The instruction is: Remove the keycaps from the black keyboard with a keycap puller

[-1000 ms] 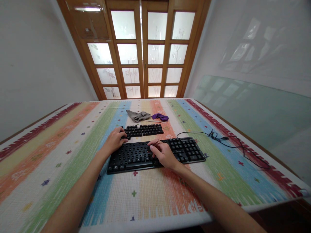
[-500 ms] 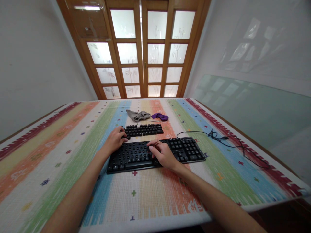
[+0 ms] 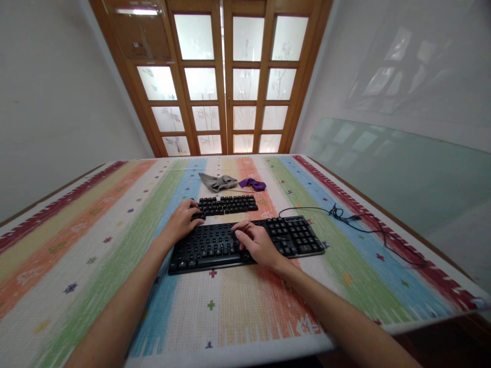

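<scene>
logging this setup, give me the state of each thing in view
keyboard: flat, many keycaps off its left part, number pad keys on
loose keycaps: off, in rows behind the keyboard
cable: partly tangled, lying right
gray cloth: crumpled
purple cloth: bunched up
left hand: at the keycaps
right hand: over the keyboard, fingers bent

No word, brand or number can be read. Keys on the keyboard (image 3: 297, 239) bear pale marks too small to make out, one of them on a key (image 3: 182, 263) at its near left corner. The loose keycaps (image 3: 238, 204) beyond it are likewise unreadable. The only clear signs are plus shapes printed on the cloth (image 3: 240, 306), among them a red one (image 3: 213, 274) and a green one (image 3: 210, 305).
</scene>
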Demonstrator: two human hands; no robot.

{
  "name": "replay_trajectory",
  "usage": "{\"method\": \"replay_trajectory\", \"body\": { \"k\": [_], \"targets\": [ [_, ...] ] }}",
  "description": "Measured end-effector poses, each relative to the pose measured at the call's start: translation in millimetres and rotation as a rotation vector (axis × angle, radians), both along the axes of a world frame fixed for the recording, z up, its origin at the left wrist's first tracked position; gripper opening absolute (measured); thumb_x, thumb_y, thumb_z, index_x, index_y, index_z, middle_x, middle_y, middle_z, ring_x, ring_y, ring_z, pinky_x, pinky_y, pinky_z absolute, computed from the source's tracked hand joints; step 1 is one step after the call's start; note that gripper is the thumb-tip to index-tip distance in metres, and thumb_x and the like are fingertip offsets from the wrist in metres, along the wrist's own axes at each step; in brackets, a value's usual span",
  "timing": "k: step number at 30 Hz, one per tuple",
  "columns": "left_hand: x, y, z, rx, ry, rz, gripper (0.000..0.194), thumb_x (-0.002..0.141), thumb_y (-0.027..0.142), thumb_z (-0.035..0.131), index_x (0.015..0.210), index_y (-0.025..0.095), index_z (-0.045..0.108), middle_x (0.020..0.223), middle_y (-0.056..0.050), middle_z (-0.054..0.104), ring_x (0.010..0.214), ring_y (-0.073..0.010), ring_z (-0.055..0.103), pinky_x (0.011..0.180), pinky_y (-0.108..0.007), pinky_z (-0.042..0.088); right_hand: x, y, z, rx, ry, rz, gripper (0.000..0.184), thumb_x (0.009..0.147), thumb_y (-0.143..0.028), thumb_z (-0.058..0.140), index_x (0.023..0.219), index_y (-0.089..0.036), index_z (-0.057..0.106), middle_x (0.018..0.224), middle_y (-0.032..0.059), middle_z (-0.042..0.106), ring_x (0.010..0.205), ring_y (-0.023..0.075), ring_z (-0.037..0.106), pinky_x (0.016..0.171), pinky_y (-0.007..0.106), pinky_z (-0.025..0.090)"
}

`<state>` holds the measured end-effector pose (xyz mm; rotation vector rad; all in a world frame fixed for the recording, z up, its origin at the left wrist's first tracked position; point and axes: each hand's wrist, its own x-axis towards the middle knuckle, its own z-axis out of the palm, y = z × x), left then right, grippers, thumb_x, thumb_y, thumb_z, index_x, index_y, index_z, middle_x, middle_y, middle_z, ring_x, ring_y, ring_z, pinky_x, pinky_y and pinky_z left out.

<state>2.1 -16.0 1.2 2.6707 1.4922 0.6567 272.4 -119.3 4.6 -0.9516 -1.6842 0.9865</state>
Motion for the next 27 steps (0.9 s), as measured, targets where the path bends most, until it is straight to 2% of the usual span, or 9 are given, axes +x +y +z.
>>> {"method": "replay_trajectory", "body": {
  "k": [12,27],
  "targets": [
    [-2.1,2.6,-4.0,-0.029,-0.063,-0.028,0.021,0.079,0.035,0.068,0.091,0.018,0.074,0.112,-0.009,0.058,0.112,-0.0278,0.054,0.104,-0.044,0.045,-1.1,-1.2,1.7,0.014,-0.031,-0.008,0.018,0.092,-0.032,0.053,0.094,-0.017,0.063,0.067,-0.0011,0.058,0.053,0.0116,0.056,0.057,0.026,0.044],
    [-2.5,3.3,-4.7,-0.038,-0.071,-0.020,0.021,0.079,0.034,0.070,0.091,0.017,0.074,0.112,-0.009,0.060,0.109,-0.0272,0.055,0.103,-0.044,0.044,-2.1,-1.5,1.3,-0.008,-0.009,0.004,0.019,0.091,-0.033,0.054,0.094,-0.017,0.063,0.071,-0.0003,0.059,0.053,0.0108,0.055,0.056,0.025,0.044]
  ]
}}
